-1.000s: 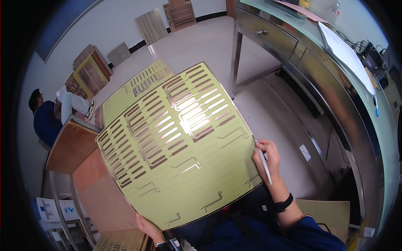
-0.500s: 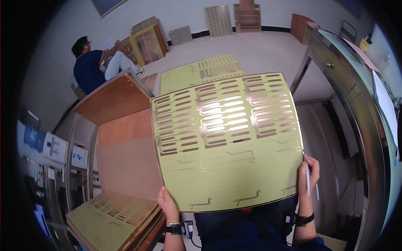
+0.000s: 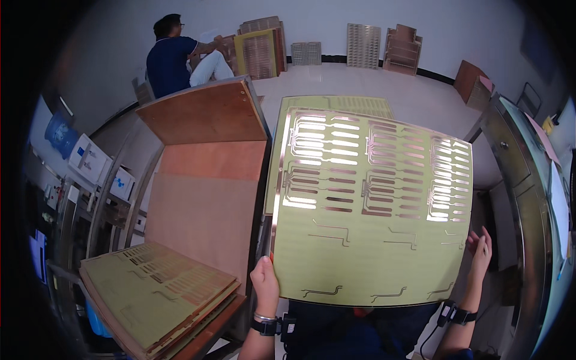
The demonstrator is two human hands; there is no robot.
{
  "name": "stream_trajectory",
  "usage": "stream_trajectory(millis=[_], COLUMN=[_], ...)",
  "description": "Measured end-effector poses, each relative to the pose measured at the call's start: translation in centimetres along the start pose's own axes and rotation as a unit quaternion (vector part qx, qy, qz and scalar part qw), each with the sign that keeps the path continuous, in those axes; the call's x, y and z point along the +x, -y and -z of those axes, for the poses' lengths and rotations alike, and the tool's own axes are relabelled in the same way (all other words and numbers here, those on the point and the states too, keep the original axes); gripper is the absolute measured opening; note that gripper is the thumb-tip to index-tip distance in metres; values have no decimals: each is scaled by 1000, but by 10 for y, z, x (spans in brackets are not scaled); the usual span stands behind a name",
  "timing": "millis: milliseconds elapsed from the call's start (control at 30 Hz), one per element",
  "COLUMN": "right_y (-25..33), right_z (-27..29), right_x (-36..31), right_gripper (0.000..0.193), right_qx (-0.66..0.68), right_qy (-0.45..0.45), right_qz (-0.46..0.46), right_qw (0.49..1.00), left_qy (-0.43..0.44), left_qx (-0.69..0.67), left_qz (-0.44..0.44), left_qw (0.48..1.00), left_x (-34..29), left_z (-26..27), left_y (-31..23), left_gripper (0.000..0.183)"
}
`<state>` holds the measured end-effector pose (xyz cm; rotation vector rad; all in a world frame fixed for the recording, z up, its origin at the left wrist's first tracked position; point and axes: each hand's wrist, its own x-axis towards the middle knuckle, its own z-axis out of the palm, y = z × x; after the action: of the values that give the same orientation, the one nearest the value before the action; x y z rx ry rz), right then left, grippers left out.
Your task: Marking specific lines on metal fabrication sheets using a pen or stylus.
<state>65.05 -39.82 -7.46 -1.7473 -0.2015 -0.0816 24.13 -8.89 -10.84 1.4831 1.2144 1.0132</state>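
Left hand [image 3: 264, 283]: fingers closed on the lower left edge of a yellow-green panel [image 3: 378, 261] with copper traces, thumb seen along the edge. Right hand [image 3: 480, 249]: fingers loosely bent, slightly apart, right at the panel's right edge; whether the edge is gripped or merely touched can't be told. Panel is located between the two sets of fingers, traced face turned to the camera. Similar panels are piled in a stack [image 3: 159, 285] left of the left fingers; a brown sheet [image 3: 198, 210] is seen past the stack. Beyond the fingers, a second panel [image 3: 336, 104] is partly covered by the first. A metal desk [image 3: 513, 159] is placed right of the right fingers.
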Motion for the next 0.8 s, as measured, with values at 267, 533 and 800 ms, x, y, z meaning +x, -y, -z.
stream_trajectory(millis=[267, 533, 800], right_y=[-4, -13, -33], right_z=[-29, -22, -5], right_x=[13, -2, -12], right_gripper=[29, 28, 28], right_qx=[22, 23, -19], right_qy=[74, 8, -38], right_qz=[-5, 21, 58], right_qw=[997, 999, 997], left_qy=[38, 130, 108], left_qx=[-16, 58, -73], left_qz=[30, 79, 36], left_qw=[999, 987, 991], left_x=[-4, 18, 58], left_z=[-5, 4, -60], left_y=[2, 12, -40], left_gripper=[44, 36, 30])
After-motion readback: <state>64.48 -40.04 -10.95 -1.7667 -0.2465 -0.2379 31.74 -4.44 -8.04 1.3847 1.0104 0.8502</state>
